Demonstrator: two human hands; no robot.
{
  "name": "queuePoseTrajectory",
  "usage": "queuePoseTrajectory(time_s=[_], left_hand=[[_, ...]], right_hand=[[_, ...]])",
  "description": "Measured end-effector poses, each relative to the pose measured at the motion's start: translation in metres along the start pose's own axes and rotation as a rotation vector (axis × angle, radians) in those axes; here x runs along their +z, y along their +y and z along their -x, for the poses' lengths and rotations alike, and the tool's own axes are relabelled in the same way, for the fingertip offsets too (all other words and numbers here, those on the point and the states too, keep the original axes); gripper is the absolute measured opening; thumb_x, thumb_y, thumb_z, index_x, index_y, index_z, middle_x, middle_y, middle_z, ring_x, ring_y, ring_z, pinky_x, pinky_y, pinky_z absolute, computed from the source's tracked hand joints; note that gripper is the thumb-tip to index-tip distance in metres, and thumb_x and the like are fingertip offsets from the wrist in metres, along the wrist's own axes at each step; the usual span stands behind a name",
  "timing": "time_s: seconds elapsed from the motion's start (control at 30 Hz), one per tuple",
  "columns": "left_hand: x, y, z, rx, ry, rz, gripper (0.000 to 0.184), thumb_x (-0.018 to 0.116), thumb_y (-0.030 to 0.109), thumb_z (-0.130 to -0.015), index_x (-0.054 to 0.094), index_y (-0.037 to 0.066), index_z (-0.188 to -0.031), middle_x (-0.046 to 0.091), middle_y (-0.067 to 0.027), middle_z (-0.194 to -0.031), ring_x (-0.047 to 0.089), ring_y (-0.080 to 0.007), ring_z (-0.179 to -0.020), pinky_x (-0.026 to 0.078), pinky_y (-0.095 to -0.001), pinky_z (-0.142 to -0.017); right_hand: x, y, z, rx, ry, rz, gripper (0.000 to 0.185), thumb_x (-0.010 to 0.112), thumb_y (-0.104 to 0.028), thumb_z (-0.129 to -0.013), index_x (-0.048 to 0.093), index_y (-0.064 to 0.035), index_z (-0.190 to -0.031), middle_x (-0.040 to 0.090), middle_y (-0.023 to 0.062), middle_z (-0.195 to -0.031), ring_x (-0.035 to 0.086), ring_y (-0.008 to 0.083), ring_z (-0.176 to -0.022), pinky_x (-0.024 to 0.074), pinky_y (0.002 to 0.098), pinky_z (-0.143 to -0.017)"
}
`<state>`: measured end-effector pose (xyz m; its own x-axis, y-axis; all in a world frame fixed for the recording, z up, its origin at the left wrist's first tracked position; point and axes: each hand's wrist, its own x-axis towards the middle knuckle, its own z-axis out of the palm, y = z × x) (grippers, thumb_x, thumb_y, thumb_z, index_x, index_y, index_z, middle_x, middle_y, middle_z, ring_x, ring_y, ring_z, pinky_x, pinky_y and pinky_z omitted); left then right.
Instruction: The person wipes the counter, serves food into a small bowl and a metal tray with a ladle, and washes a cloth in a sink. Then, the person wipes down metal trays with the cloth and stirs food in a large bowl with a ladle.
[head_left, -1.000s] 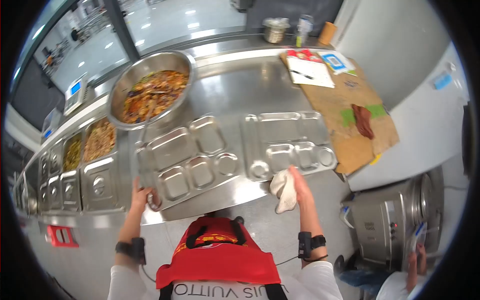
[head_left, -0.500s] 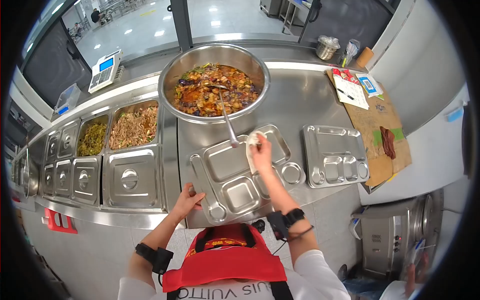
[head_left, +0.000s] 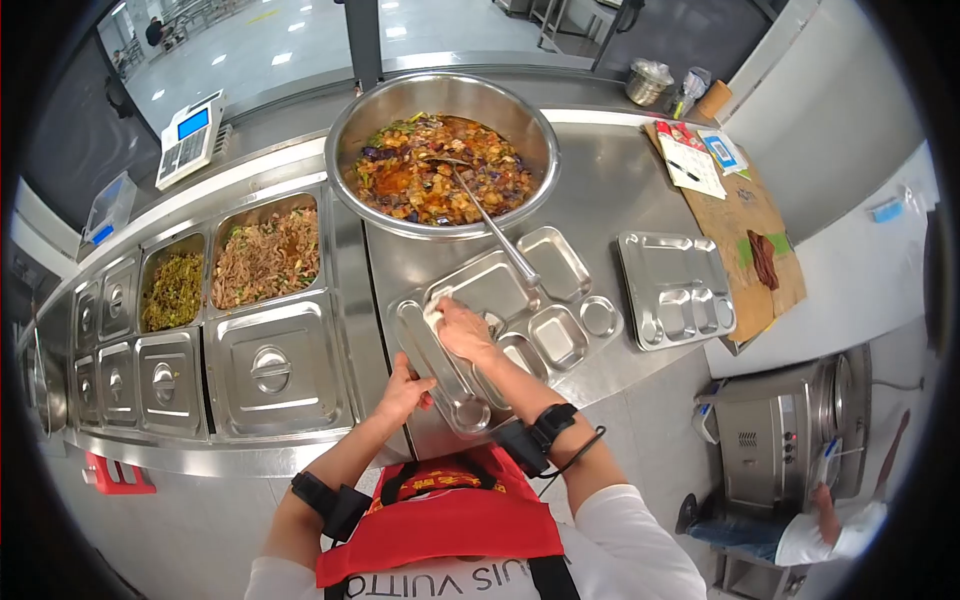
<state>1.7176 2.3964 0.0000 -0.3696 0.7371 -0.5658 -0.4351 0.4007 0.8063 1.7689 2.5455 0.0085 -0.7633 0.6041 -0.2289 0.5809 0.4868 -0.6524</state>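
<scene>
A stainless steel compartment tray (head_left: pixel 497 285) lies on the metal counter in front of me. My right hand (head_left: pixel 466 330) presses a bunched white cloth (head_left: pixel 433 312) onto the upper left part of this tray, fingers closed around the cloth. At the tray's left edge is my left hand (head_left: pixel 402 394), thumb over the rim and fingers beside it, partly hidden. Just beyond the tray stands a large steel basin (head_left: pixel 345 195) of stewed food, with a ladle (head_left: pixel 500 235) leaning in it and its handle reaching out over the tray.
To the right sit stacked compartment trays (head_left: pixel 628 262) and a cardboard sheet (head_left: pixel 770 215) with papers. Left are food pans of shredded meat (head_left: pixel 265 250) and chopped greens (head_left: pixel 173 288), lidded pans (head_left: pixel 270 370) and a scale (head_left: pixel 190 140). A person (head_left: pixel 800 535) is at lower right.
My right hand has wiped leftward with the cloth, from the tray's middle to its upper left compartment. My left hand stays at the left edge. The view has shifted slightly.
</scene>
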Motion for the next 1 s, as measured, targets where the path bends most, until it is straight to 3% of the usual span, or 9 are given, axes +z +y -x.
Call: queuePoseTrajectory(time_s=[0.2,0.23,0.33,0.4,0.53,0.63,0.73,0.77,1.0], left_hand=[[0.002,0.001,0.000,0.029,0.086,0.012,0.040,0.053,0.000,-0.072,0.027,0.005,-0.102,0.048,-0.0094,-0.072,0.047,-0.0123,-0.044,0.042,-0.0245,-0.035],[-0.004,-0.002,-0.006,0.032,0.084,-0.007,0.054,0.055,0.003,-0.072,0.019,0.005,-0.112,0.047,-0.0072,-0.069,0.047,-0.0121,-0.043,0.041,-0.0238,-0.036],[-0.009,0.000,-0.011,0.019,0.023,-0.077,0.052,0.054,0.003,-0.073,0.020,0.005,-0.112,0.046,-0.0064,-0.066,0.047,-0.0115,-0.044,0.039,-0.0238,-0.035],[-0.007,0.004,-0.008,0.004,0.035,-0.069,0.052,0.055,0.004,-0.073,0.021,0.005,-0.111,0.046,-0.0053,-0.064,0.047,-0.0112,-0.045,0.038,-0.0243,-0.035],[0.004,0.001,-0.001,0.073,0.142,-0.140,0.049,0.058,0.005,-0.070,0.026,0.006,-0.108,0.048,-0.0051,-0.064,0.046,-0.0108,-0.044,0.039,-0.0237,-0.034],[0.010,-0.008,-0.002,0.137,0.210,-0.169,0.049,0.060,0.006,-0.069,0.028,0.006,-0.106,0.049,-0.0053,-0.064,0.047,-0.0109,-0.045,0.039,-0.0236,-0.033],[0.010,-0.007,-0.001,0.152,0.232,-0.122,0.049,0.060,0.006,-0.068,0.029,0.006,-0.106,0.050,-0.0057,-0.064,0.048,-0.0115,-0.045,0.039,-0.0241,-0.032],[0.010,-0.007,-0.002,0.155,0.239,-0.095,0.049,0.060,0.005,-0.068,0.029,0.006,-0.106,0.050,-0.0059,-0.064,0.048,-0.0117,-0.045,0.039,-0.0243,-0.032],[0.010,-0.004,0.004,0.134,0.331,-0.241,0.052,0.062,0.006,-0.064,0.035,0.004,-0.108,0.052,-0.0058,-0.058,0.049,-0.0121,-0.044,0.039,-0.0254,-0.034]], right_hand=[[-0.054,0.007,0.077,-0.074,-0.562,0.565,0.025,0.041,-0.021,-0.070,0.060,-0.0125,-0.084,0.058,0.0151,-0.089,0.054,0.0307,-0.087,0.0421,0.0380,-0.073],[-0.065,0.018,0.093,-0.015,-0.513,0.510,0.027,0.041,-0.021,-0.069,0.059,-0.0120,-0.087,0.058,0.0148,-0.088,0.054,0.0302,-0.085,0.0422,0.0373,-0.072],[-0.107,0.073,0.111,0.030,-0.343,0.269,0.030,0.040,-0.020,-0.070,0.058,-0.0080,-0.090,0.059,0.0147,-0.086,0.055,0.0294,-0.080,0.0427,0.0349,-0.070],[-0.142,0.073,0.104,0.241,-0.090,-0.024,0.029,0.042,-0.017,-0.070,0.057,-0.0091,-0.093,0.057,0.0118,-0.095,0.054,0.0287,-0.085,0.0417,0.0349,-0.075],[-0.147,0.054,0.063,0.004,0.293,0.048,0.027,0.043,-0.016,-0.072,0.054,-0.0091,-0.095,0.053,0.0101,-0.103,0.050,0.0240,-0.093,0.0393,0.0347,-0.077],[-0.111,0.077,0.027,-0.376,0.313,0.444,0.025,0.047,-0.020,-0.074,0.054,-0.0121,-0.097,0.050,0.0043,-0.108,0.045,0.0191,-0.101,0.0345,0.0374,-0.084],[-0.088,0.109,0.026,-0.600,0.320,0.554,0.027,0.050,-0.027,-0.075,0.054,-0.0144,-0.099,0.049,0.0013,-0.109,0.041,0.0173,-0.103,0.0288,0.0396,-0.089],[-0.091,0.112,0.030,-0.698,0.357,0.565,0.027,0.050,-0.033,-0.075,0.054,-0.0141,-0.094,0.052,0.0026,-0.099,0.044,0.0181,-0.097,0.0275,0.0385,-0.091],[-0.095,0.120,0.037,-0.768,0.272,0.579,0.018,0.052,-0.031,-0.073,0.054,-0.0140,-0.075,0.050,0.0001,-0.075,0.046,0.0171,-0.077,0.0333,0.0336,-0.077]])
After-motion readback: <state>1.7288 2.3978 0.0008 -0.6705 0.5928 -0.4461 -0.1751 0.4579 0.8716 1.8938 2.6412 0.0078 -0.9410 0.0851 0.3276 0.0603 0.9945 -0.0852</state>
